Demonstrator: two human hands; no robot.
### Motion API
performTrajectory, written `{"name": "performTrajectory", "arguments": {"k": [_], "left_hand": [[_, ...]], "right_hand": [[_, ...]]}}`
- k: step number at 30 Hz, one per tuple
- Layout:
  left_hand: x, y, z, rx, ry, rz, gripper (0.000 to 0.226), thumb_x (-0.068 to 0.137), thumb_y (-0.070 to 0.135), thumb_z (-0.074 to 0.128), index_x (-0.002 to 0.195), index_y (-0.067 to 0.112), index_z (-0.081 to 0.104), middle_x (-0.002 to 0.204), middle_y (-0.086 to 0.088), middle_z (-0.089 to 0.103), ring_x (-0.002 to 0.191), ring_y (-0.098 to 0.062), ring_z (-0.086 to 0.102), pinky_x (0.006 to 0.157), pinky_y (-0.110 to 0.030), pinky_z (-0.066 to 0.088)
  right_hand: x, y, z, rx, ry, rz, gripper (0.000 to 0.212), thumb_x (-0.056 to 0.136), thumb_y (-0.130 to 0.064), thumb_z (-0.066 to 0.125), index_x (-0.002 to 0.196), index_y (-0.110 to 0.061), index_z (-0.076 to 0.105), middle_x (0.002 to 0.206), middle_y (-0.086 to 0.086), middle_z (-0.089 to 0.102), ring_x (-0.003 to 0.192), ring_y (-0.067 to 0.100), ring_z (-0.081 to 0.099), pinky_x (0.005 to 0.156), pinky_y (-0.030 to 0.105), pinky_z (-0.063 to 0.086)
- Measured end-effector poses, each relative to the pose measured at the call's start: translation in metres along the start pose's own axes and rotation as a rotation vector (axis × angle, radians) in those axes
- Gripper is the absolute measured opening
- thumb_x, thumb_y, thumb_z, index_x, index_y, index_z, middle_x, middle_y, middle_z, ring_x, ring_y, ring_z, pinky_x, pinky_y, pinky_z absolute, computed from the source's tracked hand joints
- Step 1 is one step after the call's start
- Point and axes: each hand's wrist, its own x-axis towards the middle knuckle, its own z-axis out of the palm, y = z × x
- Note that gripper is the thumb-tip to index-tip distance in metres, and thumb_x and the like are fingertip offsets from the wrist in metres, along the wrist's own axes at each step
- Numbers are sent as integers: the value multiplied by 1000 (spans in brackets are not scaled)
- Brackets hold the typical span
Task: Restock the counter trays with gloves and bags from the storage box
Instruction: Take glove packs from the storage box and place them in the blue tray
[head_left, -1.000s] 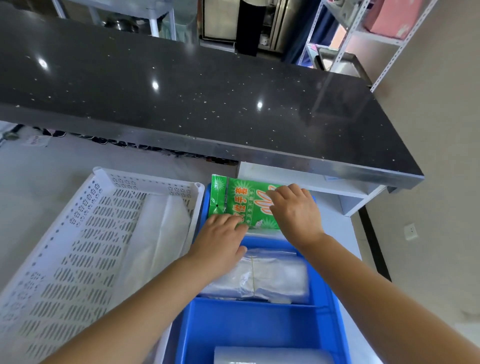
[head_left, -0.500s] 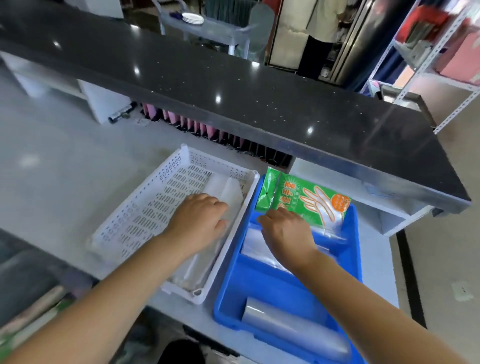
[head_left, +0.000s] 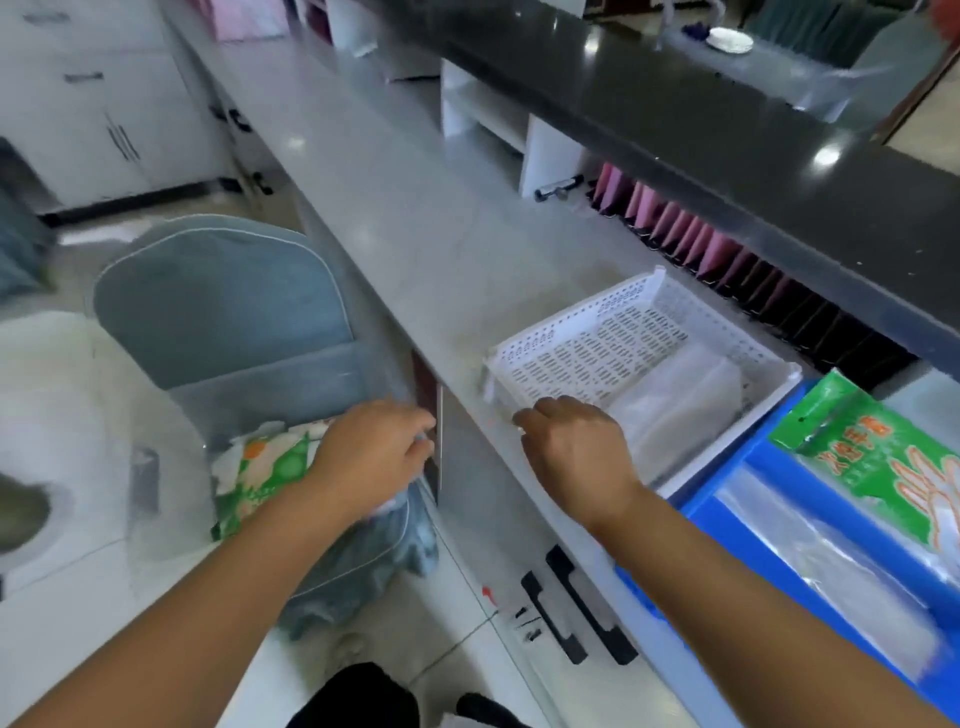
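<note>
Green-and-white printed plastic marks the flat glove packet (head_left: 260, 470), lying in the clear plastic storage box (head_left: 166, 431) below the counter edge, toward the view's 8 o'clock. It sits just at 9 o'clock of the left hand (head_left: 371, 452), by far the nearer hand. Its long axis runs roughly 1 to 7 o'clock; which end is the hanging end I cannot tell. The left fingers curl at the box's right side, but whether they pinch anything is unclear. The right hand (head_left: 576, 454) hovers loosely curled, nothing visible in it, at the near-left corner of the white perforated plastic tray (head_left: 571, 319), with a blue plastic tray (head_left: 737, 467) at its 3 o'clock.
</note>
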Motion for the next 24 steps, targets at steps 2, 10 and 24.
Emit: {"name": "performTrajectory", "arguments": {"k": [2,10,24], "left_hand": [[-12,-35,-7,-26,6,-102,22,84,29,54,98,20,68,103,-8,69,98,-30,60,81,-36,49],[-34,-204,-31,-139,1,-376,31,87,28,59,118,26,62,127,0,61,115,-24,56,93,-33,46],[-39,-382,6,-133,-253,-562,19,88,27,52,101,21,64,99,-3,70,86,-22,61,72,-32,50]], "right_hand": [[21,-26,5,-10,-30,-35,24,49,-1,78,65,-17,70,55,1,62,47,21,57,40,22,44],[110,-139,51,55,-232,-84,14,71,-11,65,83,-16,71,74,6,68,67,28,64,55,29,50],[186,-254,178,280,-610,6,27,91,-21,48,111,-25,65,110,-2,68,98,18,62,80,29,51]]}}
